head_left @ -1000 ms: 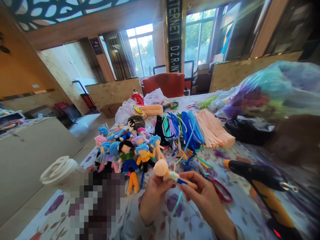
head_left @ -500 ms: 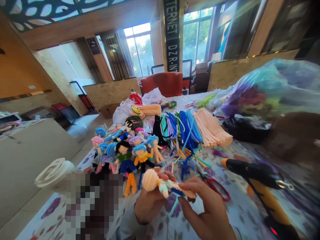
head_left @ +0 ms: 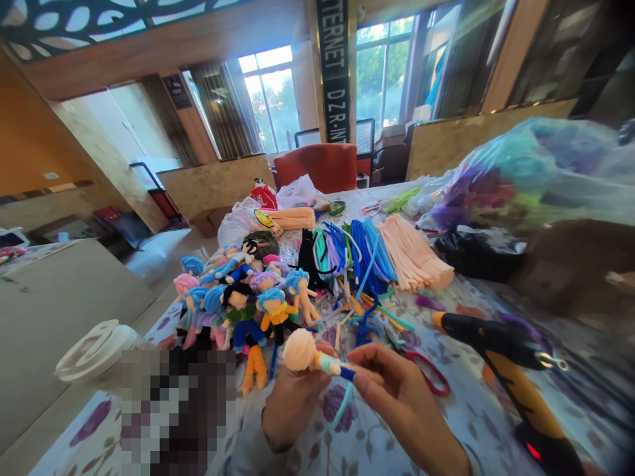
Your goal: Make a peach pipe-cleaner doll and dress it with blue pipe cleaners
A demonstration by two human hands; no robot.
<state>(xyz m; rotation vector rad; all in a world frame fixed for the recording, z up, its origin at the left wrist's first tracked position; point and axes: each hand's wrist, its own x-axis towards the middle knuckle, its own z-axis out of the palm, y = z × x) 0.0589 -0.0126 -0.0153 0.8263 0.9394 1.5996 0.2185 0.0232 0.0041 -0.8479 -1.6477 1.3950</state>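
A small pipe-cleaner doll [head_left: 310, 355] with a bare peach head, pale teal top and blue waist lies sideways between my hands. My left hand [head_left: 292, 396] grips it near the head and body. My right hand [head_left: 391, 387] pinches its lower end, and a light blue pipe cleaner [head_left: 341, 406] trails down from there. Both hands hover just above the floral tablecloth [head_left: 461, 423] near the front edge.
Finished dolls [head_left: 238, 304] with blue, pink and black hair lie in a pile to the left. Bundles of pipe cleaners [head_left: 367, 254] sit behind, red-handled scissors [head_left: 424, 370] and a black-orange glue gun [head_left: 506, 357] to the right, a white cup lid [head_left: 94, 340] at left, plastic bags [head_left: 520, 172] at back right.
The doll has stayed between both hands and been turned slightly; its head tipped left and down, then rose a little. The view has drifted slightly.
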